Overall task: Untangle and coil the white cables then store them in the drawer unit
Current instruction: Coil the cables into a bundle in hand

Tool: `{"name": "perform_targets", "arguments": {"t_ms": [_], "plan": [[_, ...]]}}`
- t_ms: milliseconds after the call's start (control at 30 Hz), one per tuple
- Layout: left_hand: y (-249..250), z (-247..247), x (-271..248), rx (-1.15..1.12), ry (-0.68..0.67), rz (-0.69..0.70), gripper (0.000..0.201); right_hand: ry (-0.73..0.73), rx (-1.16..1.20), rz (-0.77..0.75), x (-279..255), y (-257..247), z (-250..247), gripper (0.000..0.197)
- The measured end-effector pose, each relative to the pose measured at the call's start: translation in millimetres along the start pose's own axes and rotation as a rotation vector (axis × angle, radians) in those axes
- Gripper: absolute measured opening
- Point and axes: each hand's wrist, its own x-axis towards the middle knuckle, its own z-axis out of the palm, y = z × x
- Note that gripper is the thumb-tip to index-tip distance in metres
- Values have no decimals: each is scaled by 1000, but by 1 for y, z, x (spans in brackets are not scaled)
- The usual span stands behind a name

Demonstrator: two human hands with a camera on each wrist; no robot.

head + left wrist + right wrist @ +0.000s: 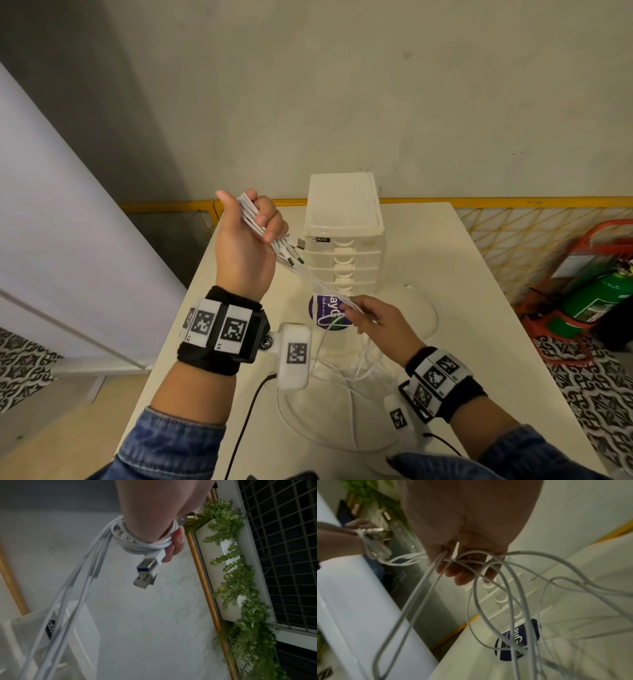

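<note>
A small black label (321,240) reading "abox", its start cut off, was seen on the drawer unit (342,219); "ay" was legible on a purple sticker (329,311) on the table (462,274).

White rectangular bench (445,274), pushed to a pale plaster wall (342,85). A round purple sticker with white lettering (322,310) lies flat on the bench top. Yellow metal wire-grid fence (513,240) runs along the bench's far and right edges. Green fire extinguisher (596,301) stands in a red-orange metal stand (555,322) on the floor to the right. Black-and-white patterned floor tiles (599,394) beneath it. A white panel (51,222) leans at left. Up high, trailing green fern-like plants (240,574) hang from a white planter box (214,561), beside a black wire grid (283,547).
</note>
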Motion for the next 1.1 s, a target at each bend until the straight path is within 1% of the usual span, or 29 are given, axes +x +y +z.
{"name": "perform_targets", "arguments": {"t_ms": [33, 100, 200, 233, 333, 400, 467, 533, 600, 633, 700, 733, 800, 833, 867, 900, 933, 1000, 1033, 1067, 1100], "plan": [[1, -1, 0, -10, -12, -11, 48, 7, 35, 15, 0, -1, -3, 8], [2, -3, -1, -26, -29, -36, 47, 29, 91, 31, -1, -1, -7, 8], [1, -6, -2, -37, -45, -70, 47, 71, 169, 50, -2, 5, -9, 24], [0, -5, -3, -30, -52, -84, 46, 80, 164, 55, -1, 7, -10, 25], [-2, -2, -5, 1, -86, -155, 44, 80, 123, 66, 1, 7, -10, 21], [-4, 2, -6, -2, -121, -224, 42, 94, 85, 103, 4, 6, -11, 19], [-5, 7, -7, 6, -146, -299, 40, 152, 11, 139, 7, 7, -12, 20], [-7, 12, -8, 46, -167, -370, 39, 233, -81, 135, 11, 7, -13, 24], [-10, 14, -9, 79, -196, -449, 38, 327, -140, 80, 15, 2, -14, 27], [-12, 14, -10, 84, -210, -495, 38, 373, -163, 28, 17, -2, -15, 31], [-16, 12, -12, 88, -244, -602, 40, 417, -185, -110, 21, -13, -19, 46], [-19, 11, -13, 94, -265, -657, 41, 396, -181, -180, 24, -19, -20, 57], [-24, 12, -17, 104, -328, -751, 43, 287, -163, -275, 28, -34, -21, 76], [-27, 15, -20, 109, -373, -785, 45, 223, -157, -297, 30, -43, -20, 82], [-30, 19, -23, 117, -425, -809, 47, 164, -150, -295, 31, -53, -19, 84], [-32, 24, -25, 120, -477, -824, 48, 113, -129, -258, 32, -61, -18, 78], [-34, 28, -28, 112, -520, -828, 49, 76, -76, -192, 31, -70, -16, 62], [-35, 33, -28, 46, -559, -807, 49, 47, 179, -68, 28, -81, -6, 17], [-33, 34, -27, -10, -557, -778, 48, 52, 267, -62, 27, -80, 0, 10], [-31, 33, -24, -69, -546, -732, 47, 56, 283, -96, 27, -75, 4, 10], [-27, 30, -20, -127, -527, -671, 47, 44, 237, -119, 26, -68, 7, 12]]}}
